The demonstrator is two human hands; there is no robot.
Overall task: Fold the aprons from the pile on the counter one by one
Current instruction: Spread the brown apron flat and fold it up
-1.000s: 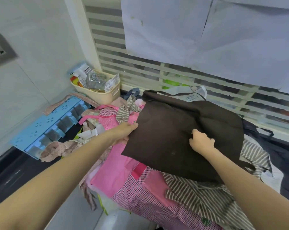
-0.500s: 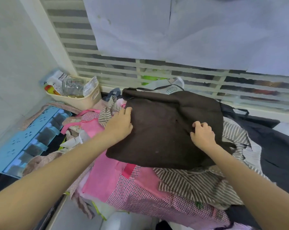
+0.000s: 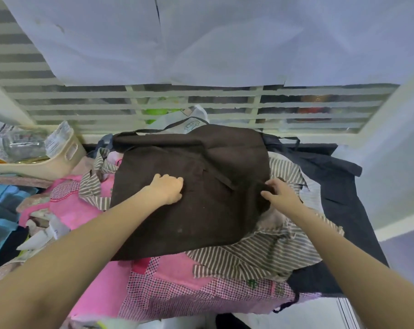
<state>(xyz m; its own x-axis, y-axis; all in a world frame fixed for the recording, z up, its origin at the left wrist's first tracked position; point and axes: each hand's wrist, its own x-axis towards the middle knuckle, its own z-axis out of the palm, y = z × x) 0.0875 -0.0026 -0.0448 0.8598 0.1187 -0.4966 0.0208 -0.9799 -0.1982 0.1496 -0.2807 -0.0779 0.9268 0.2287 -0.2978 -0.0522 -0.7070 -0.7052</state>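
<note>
A dark brown apron (image 3: 196,210) lies spread flat on top of the pile, a strap running across its upper middle. My left hand (image 3: 166,189) rests on its left middle with the fingers curled down into the cloth. My right hand (image 3: 278,194) pinches the brown apron's right edge between thumb and fingers. Under it lie a brown-and-white striped apron (image 3: 260,255), a pink apron with checked trim (image 3: 177,286) and a dark navy apron (image 3: 334,186) at the right.
A beige basket (image 3: 58,160) with packets and a jar stands at the back left. A blue plastic rack (image 3: 1,210) sits at the far left. A slatted window with white sheets hung over it is behind the pile. The counter's front edge is near the bottom.
The view swung right and downward. My left hand slid from the apron's left edge onto its middle. My right hand moved to the right edge and took hold of it.
</note>
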